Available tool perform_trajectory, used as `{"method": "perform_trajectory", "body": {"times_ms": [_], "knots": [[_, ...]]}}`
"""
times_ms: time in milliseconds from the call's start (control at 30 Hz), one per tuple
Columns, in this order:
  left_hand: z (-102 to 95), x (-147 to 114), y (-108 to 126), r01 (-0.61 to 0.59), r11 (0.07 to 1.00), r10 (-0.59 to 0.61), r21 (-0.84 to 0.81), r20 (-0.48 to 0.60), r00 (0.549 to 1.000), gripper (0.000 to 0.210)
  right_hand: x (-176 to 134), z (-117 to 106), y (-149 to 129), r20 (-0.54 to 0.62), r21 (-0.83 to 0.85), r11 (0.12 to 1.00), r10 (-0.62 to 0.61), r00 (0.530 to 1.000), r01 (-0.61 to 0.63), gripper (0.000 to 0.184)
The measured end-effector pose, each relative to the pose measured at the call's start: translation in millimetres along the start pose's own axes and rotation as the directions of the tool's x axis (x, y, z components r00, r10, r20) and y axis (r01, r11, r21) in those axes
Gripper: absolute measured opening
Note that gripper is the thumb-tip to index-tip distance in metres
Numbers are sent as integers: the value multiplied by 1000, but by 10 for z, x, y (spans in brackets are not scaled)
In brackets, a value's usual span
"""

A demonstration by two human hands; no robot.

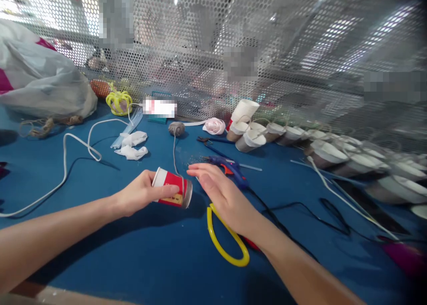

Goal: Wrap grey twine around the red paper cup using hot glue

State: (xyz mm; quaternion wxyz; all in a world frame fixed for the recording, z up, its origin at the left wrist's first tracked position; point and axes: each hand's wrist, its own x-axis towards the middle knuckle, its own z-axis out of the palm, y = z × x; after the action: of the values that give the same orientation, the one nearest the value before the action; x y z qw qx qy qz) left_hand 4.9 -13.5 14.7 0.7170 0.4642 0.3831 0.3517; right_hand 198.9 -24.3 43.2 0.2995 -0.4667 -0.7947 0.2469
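Bare hands work over the blue counter (153, 256), the left hand (142, 194) gripping a paper cup (171, 179) that lies sideways in front of the person. Smooth, tapering and printed red, white and yellow, the cup has a grey band (189, 194) ringing its right-hand end, and a soft grey strand (174, 149) runs to it from a fuzzy yarn ball (176, 129). From where I stand, the left thumb lies along the printed side, the other fingers mostly hidden. Beside the cup's banded end, the right hand (222, 196) is open, fingers stretched flat and pointing left. It partly covers the scissors with a glossy yellow handle loop (245, 259); I can't tell whether it touches them. Just behind sits a blue glue gun (239, 177), its black cable (267, 207) trailing rightward. Farther back lie pliers (216, 139), crumpled white plastic (132, 152) and a pale ribbon roll (214, 126); wrapped cups (251, 140) crowd the right, below a perforated metal panel (187, 51).
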Motion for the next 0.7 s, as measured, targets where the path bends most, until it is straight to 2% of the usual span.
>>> {"method": "perform_trajectory", "body": {"times_ms": [167,333,400,500,567,667,700], "knots": [[1,12,-24,-9,999,9,43,6,1000,19,99,124,-97,174,92,996,-12,985,-4,53],[-20,39,-53,-1,997,5,80,-53,999,24,177,192,-158,202,208,978,-50,978,7,55],[-24,47,-54,18,995,-10,95,-86,996,25,218,152,-100,148,228,974,-35,988,0,50],[-26,46,-48,39,995,-28,97,-111,993,24,259,-28,85,-50,183,976,134,990,-122,40],[-29,40,-44,47,995,-37,93,-115,993,24,251,-216,242,-257,109,964,261,931,-241,34],[-39,33,-42,62,993,-50,103,-115,992,24,183,-507,464,-418,13,936,324,849,-351,33],[-44,32,-41,62,992,-49,108,-117,992,25,155,-581,531,-437,-33,920,338,833,-391,33]]}}
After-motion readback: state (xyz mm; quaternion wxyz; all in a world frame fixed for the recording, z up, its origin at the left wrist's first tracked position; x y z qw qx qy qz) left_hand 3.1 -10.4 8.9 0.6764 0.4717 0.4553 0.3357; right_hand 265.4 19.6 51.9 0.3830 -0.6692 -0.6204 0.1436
